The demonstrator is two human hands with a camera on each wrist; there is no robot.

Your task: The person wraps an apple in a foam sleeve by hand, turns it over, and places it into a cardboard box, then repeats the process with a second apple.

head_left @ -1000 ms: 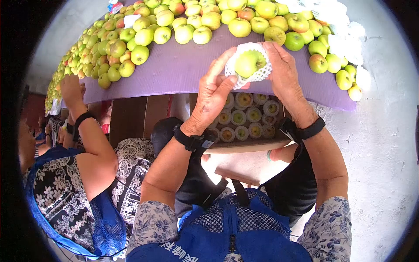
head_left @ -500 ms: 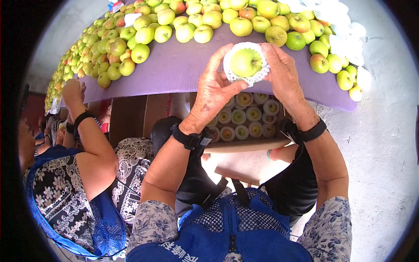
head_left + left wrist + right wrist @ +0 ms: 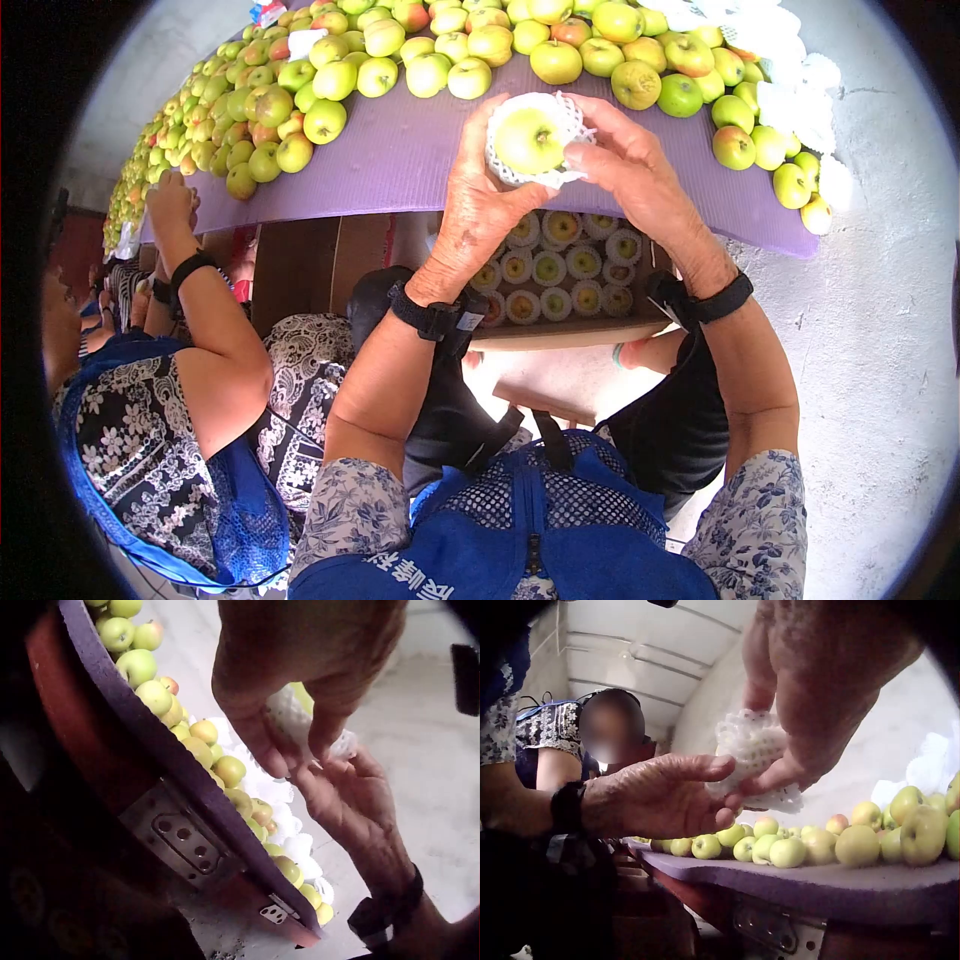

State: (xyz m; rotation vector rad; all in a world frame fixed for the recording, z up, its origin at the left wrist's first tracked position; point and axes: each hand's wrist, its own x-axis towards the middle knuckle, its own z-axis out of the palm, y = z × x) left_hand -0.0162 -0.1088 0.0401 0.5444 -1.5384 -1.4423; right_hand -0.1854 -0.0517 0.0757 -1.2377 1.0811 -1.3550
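A yellow-green apple (image 3: 530, 138) in a white foam net sleeve (image 3: 751, 754) is held up over the front of the table, its stem end facing the head camera. My left hand (image 3: 482, 205) cradles it from the left and below, thumb along the lower side. From the right, my right hand (image 3: 640, 165) grips the net, thumb on its edge and fingers behind. The netting wraps the apple's sides, leaving the top bare in the head view. In the left wrist view, the left hand (image 3: 307, 667) hides much of the apple.
Loose apples (image 3: 470, 75) heap along the purple-covered table (image 3: 400, 150), with more white foam nets (image 3: 800, 100) at right. Below the table edge, a cardboard box (image 3: 580, 335) holds rows of netted apples (image 3: 550, 270). Another person (image 3: 170, 420) sits at my left, one arm at the table.
Both hands and the netted apple have shifted left. The apple has turned so its stem end faces up, and the right thumb has come onto the net's edge.
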